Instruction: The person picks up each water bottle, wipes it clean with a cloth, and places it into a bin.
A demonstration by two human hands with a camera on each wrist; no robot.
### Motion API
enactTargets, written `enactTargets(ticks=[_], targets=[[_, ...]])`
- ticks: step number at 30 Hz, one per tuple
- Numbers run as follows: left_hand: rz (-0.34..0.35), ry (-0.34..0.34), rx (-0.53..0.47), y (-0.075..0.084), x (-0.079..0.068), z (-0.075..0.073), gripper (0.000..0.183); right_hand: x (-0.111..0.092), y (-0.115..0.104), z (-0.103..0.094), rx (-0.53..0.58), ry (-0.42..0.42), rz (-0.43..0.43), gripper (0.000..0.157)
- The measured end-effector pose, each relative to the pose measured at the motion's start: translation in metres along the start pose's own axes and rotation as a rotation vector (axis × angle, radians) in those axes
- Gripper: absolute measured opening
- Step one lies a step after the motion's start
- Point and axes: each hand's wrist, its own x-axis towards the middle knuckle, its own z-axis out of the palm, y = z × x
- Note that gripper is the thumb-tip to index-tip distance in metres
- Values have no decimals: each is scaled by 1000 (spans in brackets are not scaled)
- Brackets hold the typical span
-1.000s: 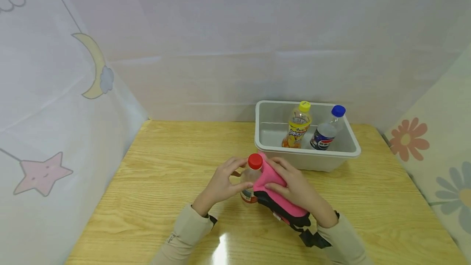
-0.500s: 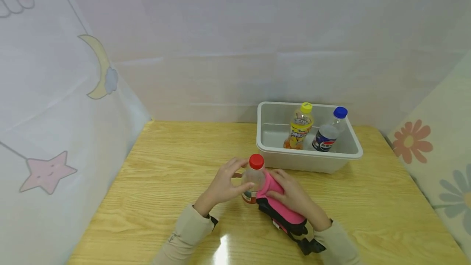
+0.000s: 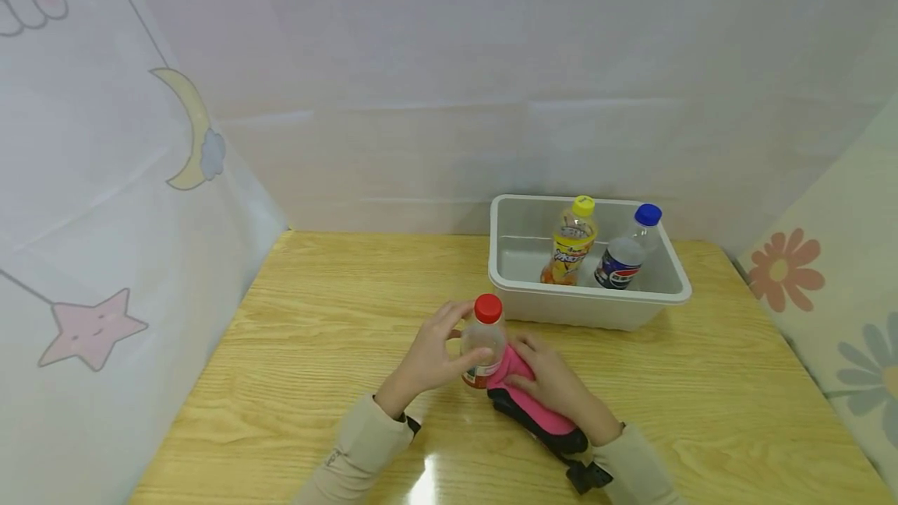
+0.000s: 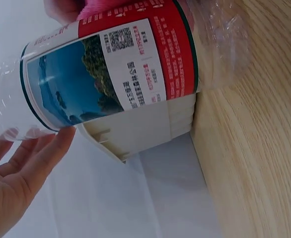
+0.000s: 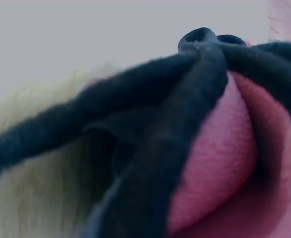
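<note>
A clear plastic bottle with a red cap [image 3: 487, 309] stands upright on the wooden table in the head view. My left hand [image 3: 436, 351] holds its upper part from the left, thumb in front. In the left wrist view the bottle's red, white and blue label [image 4: 110, 64] fills the middle, with left-hand fingers [image 4: 41, 158] against the side. My right hand [image 3: 554, 384] grips a pink cloth with black edging [image 3: 543, 414] and presses it against the bottle's right side. Cloth folds [image 5: 220, 153] cover much of the right wrist view, hiding the right fingers.
Behind the hands sits a light grey plastic bin [image 3: 561, 306]. Inside it are a yellow-capped bottle [image 3: 568, 248] and a blue-capped bottle [image 3: 620, 262], both leaning slightly. A pale curtain [image 3: 393, 139] hangs behind the table [image 3: 316, 318].
My right hand and the cloth have slid down the bottle's right side, from beside the cap to lower on the body. The left hand has kept its hold; the head view has shifted slightly.
</note>
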Motion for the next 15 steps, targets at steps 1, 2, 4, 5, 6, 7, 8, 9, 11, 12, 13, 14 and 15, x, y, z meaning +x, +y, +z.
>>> enactTargets(ticks=[1, 2, 4, 5, 6, 7, 8, 9, 11, 12, 13, 14, 15], targets=[[-3, 11, 7, 0, 0, 1, 56, 0, 0, 1, -5, -4, -1, 49], [-7, 23, 15, 0, 1, 2, 56, 0, 0, 1, -7, -7, -3, 49], [-16, 40, 26, 1, 1, 3, 55, -1, 0, 2, -4, -19, 9, 49], [-25, 44, 31, 1, 2, 4, 53, -1, 0, 2, 0, -22, 17, 49], [-33, 46, 33, 1, 2, 4, 51, -1, 0, 2, 7, -25, 28, 49], [-41, 45, 32, 1, 2, 4, 49, -2, 0, 2, 18, -24, 34, 49], [-46, 44, 32, 2, 2, 4, 48, -2, 0, 2, 28, -20, 39, 50], [-48, 42, 27, 2, 3, 4, 47, -3, 0, 1, 34, -16, 43, 50], [-50, 32, 14, 2, 3, 4, 45, -4, 1, 0, 47, 0, 40, 52], [-47, 28, 10, 2, 3, 3, 45, -5, 1, -2, 60, 7, 37, 53], [-45, 25, 2, 2, 3, 3, 45, -5, 1, -3, 68, 13, 35, 54], [-42, 23, -5, 2, 3, 3, 45, -6, 1, -6, 73, 15, 35, 54], [-40, 20, -13, 2, 4, 2, 45, -6, 1, -8, 79, 12, 43, 54]])
